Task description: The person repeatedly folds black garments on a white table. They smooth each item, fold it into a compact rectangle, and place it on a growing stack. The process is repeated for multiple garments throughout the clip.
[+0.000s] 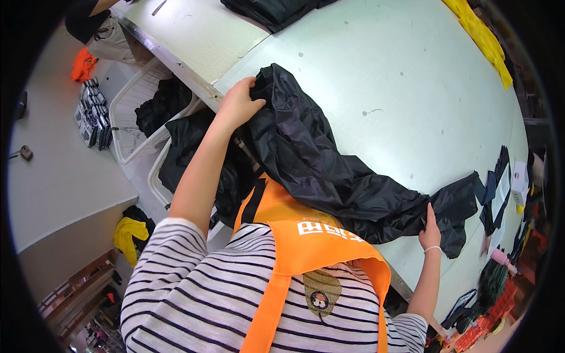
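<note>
A long black garment of thin, shiny fabric (pixel 312 141) lies stretched along the near edge of the pale table, part of it hanging over toward my orange apron. My left hand (pixel 240 103) grips its upper left end, thumb apart and fingertips behind the cloth. At the garment's right end, my right hand (pixel 431 230) pinches the fabric, its fingers partly hidden by the folds. The cloth between the two hands is creased and bunched. Which kind of garment it is I cannot tell.
White plastic baskets (pixel 120 126) holding black cloth stand left of the table (pixel 388 88). More black fabric (pixel 273 12) and yellow cloth (pixel 479 35) lie along its far side. Dark pieces and a small white box (pixel 519 183) are at the right. Another person (pixel 103 29) stands at upper left.
</note>
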Demonstrator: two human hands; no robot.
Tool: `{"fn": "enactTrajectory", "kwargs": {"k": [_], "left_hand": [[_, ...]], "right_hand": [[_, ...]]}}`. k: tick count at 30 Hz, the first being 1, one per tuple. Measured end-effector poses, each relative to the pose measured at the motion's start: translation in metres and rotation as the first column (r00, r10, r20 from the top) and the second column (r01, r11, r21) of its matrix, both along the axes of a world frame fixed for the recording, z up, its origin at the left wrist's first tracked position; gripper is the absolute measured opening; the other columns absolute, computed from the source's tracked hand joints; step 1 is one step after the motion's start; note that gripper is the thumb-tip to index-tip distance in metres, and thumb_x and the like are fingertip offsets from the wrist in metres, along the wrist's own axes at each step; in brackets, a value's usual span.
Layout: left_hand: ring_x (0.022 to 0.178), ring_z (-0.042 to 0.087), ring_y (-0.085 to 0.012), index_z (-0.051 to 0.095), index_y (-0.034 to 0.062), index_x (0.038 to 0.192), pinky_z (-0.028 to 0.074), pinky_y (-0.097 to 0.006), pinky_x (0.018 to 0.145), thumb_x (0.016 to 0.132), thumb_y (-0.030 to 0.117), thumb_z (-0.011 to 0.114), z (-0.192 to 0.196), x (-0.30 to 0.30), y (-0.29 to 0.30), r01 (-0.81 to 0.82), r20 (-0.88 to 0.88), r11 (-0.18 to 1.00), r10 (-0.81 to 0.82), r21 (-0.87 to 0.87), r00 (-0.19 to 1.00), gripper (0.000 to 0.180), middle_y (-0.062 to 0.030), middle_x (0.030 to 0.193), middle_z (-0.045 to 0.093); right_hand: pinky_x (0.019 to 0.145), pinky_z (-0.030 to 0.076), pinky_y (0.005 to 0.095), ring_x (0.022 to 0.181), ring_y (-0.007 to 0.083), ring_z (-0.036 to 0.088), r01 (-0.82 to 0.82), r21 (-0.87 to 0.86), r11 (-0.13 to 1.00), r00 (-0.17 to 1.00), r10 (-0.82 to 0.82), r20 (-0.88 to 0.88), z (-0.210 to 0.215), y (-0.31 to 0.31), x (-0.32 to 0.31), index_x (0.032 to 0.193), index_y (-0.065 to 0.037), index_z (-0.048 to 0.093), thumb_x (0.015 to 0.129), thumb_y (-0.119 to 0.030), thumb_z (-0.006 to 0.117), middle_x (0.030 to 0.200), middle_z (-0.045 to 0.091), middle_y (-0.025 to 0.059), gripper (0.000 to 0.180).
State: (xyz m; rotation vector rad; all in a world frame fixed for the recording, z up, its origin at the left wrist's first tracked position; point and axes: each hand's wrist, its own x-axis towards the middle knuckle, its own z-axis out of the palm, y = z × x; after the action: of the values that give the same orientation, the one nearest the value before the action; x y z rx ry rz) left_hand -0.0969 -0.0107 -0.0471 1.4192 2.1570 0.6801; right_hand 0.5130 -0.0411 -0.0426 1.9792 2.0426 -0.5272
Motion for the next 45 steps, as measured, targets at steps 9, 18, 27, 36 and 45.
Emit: {"fn": "enactTrajectory", "kwargs": {"k": [9,18,27,36,45], "left_hand": [[0.097,0.06,-0.0223,0.062,-0.0016,0.104,0.045,-0.034,0.09,0.072,0.027,0.076,0.003,-0.033,0.089,0.107,0.702,0.985,-0.172,0.136,0.691,0.045,-0.0097,0.105,0.064],[0.106,0.057,-0.0265,0.053,-0.0035,0.115,0.04,-0.035,0.099,0.079,0.007,0.053,0.155,-0.014,0.106,-0.218,0.704,0.677,-0.706,0.703,0.075,0.037,-0.0129,0.11,0.062],[0.1,0.055,-0.0206,0.061,0.0054,0.107,0.042,-0.026,0.084,0.067,0.003,0.053,-0.008,-0.067,0.025,-0.223,0.356,0.974,0.193,0.045,0.914,0.041,-0.0118,0.106,0.061],[0.105,0.056,-0.0324,0.062,-0.0012,0.106,0.044,-0.04,0.089,0.069,0.059,0.064,-0.026,-0.007,0.043,-0.196,-0.261,0.942,0.123,-0.273,0.958,0.071,-0.0183,0.108,0.061],[0.075,0.056,-0.025,0.059,0.0107,0.08,0.043,-0.036,0.071,0.066,0.003,0.059,-0.014,0.038,-0.002,0.251,-0.342,0.634,0.022,0.732,0.94,0.016,-0.0054,0.083,0.058]], "right_hand": [[0.084,0.047,0.0422,0.1,0.0342,0.057,0.018,0.086,0.996,0.967,-0.04,0.252,-0.03,-0.002,0.075,0.107,-0.011,0.06,0.074,0.001,0.053,0.106,0.061,0.0126,0.035],[0.085,0.045,0.0391,0.102,0.0348,0.055,0.102,0.869,0.484,0.925,-0.368,0.097,0.1,-0.036,0.244,0.121,-0.004,0.051,0.074,-0.002,0.065,0.114,0.057,0.0166,0.049],[0.086,0.046,0.0334,0.097,0.0286,0.058,0.286,0.439,0.852,0.951,-0.308,-0.02,0.037,-0.116,0.164,0.121,-0.005,0.054,0.08,0.009,0.049,0.108,0.057,0.0145,0.044],[0.089,0.045,0.0358,0.107,0.0341,0.054,-0.098,0.334,0.937,0.937,0.2,-0.285,0.014,-0.005,-0.096,0.125,-0.007,0.05,0.085,0.005,0.046,0.121,0.053,0.0155,0.042],[0.087,0.047,0.0376,0.109,0.0359,0.053,-0.027,0.079,0.997,0.997,0.033,-0.076,-0.043,-0.02,-0.105,0.137,-0.008,0.038,0.087,0.0,0.046,0.144,0.034,0.0107,0.051]]}}
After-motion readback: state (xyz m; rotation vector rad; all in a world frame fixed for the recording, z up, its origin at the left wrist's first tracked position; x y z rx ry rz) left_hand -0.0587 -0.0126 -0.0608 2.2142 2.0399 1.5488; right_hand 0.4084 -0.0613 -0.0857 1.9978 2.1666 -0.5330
